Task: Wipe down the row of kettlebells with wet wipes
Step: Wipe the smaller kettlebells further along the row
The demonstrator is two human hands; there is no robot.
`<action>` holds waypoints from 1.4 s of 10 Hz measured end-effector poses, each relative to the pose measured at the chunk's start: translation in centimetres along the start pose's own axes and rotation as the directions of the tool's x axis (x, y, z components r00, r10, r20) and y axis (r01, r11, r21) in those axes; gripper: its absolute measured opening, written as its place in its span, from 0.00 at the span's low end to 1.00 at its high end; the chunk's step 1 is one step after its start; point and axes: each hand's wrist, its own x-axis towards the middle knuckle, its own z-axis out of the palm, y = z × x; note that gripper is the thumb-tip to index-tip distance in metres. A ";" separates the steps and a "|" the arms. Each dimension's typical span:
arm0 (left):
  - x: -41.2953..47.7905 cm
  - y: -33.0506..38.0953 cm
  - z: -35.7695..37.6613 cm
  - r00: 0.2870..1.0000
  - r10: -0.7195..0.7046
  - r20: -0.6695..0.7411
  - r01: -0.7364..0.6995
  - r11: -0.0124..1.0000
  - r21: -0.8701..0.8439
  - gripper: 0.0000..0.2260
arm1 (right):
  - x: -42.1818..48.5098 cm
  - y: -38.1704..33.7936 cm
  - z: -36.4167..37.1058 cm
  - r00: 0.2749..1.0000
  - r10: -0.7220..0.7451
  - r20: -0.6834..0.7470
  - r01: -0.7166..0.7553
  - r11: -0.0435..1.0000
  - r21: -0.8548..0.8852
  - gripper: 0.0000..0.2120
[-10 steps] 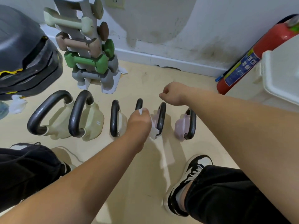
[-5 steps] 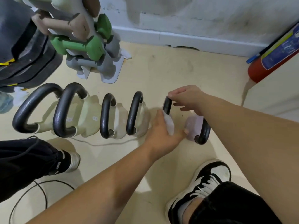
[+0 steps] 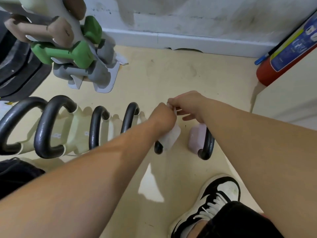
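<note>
Here both hands [image 3: 173, 111] pinch a wipe [image 3: 170, 137] above the pink kettlebell [image 3: 197, 138].

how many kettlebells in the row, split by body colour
cream kettlebells: 4
pink kettlebells: 2 (one mostly hidden behind the left hand and the wipe)
total: 6

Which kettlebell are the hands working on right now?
The fifth from the left, mostly hidden: both hands, left hand and right hand, meet over it, wet wipe draped on it.
</note>
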 end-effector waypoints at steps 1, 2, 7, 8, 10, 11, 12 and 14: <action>1.5 0.7 -0.3 1.000 -0.015 0.026 0.014 0.999 0.035 0.16 | -0.1 0.4 -0.3 0.998 0.026 0.050 -0.029 0.998 0.049 0.12; 0.6 -1.1 1.2 0.997 0.038 -0.063 -0.043 0.996 -0.080 0.12 | -0.1 0.2 -0.5 0.997 0.032 0.071 -0.034 0.999 0.038 0.12; -0.1 -0.5 0.3 0.998 -0.045 -0.046 0.044 0.999 -0.004 0.22 | -0.5 0.0 1.3 0.999 0.022 -0.037 -0.022 1.000 -0.005 0.14; 0.1 0.2 -0.5 0.999 -0.033 -0.039 0.034 0.999 0.022 0.22 | -0.8 -0.1 1.2 0.999 0.030 -0.036 -0.030 1.000 -0.007 0.15; -4.9 -5.8 4.6 0.957 0.161 -0.243 -0.214 0.954 -0.210 0.27 | -1.5 -0.4 0.7 0.999 -0.023 0.045 0.028 0.992 -0.123 0.11; -7.8 -8.0 6.3 0.942 0.171 -0.288 -0.242 0.942 -0.232 0.28 | -1.3 -0.5 1.3 0.998 -0.052 0.025 0.055 0.991 -0.123 0.10; -6.9 -6.9 5.4 0.969 0.180 -0.168 -0.206 0.967 -0.150 0.27 | -1.2 -0.6 1.7 0.998 -0.057 0.005 0.058 0.992 -0.109 0.08; -1.2 -1.4 0.8 0.986 0.159 0.043 -0.147 0.729 0.668 0.22 | -1.1 -0.5 2.2 0.999 -0.024 -0.030 0.022 0.997 -0.074 0.08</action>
